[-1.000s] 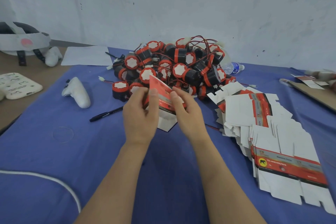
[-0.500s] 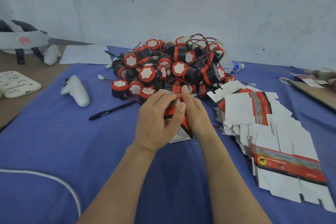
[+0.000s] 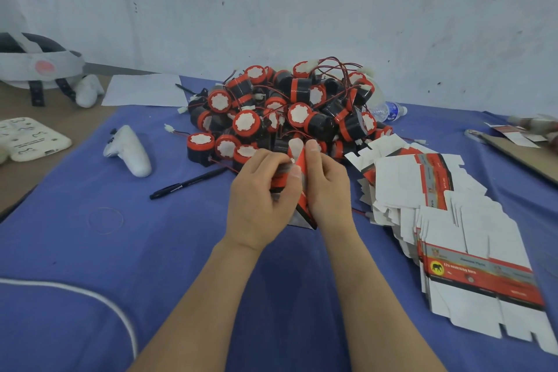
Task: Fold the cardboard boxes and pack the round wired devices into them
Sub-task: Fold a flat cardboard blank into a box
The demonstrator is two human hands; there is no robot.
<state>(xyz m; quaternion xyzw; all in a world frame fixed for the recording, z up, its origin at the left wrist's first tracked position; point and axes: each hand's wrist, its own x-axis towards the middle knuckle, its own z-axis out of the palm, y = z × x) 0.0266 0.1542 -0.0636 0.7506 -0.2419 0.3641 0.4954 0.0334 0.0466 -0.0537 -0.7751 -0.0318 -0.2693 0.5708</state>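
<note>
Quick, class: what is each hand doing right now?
Left hand: closed on the box.
Right hand: closed on the same box.

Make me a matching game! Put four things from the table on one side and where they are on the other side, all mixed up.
Things:
1. box
2. pen
3. flat boxes
4. round devices

Places:
A. piled at the back of the blue cloth
B. held between the left hand and right hand
C. spread out on the right side
D. lying on the cloth, left of the hands

Pairs: 1-B, 2-D, 3-C, 4-A
</note>
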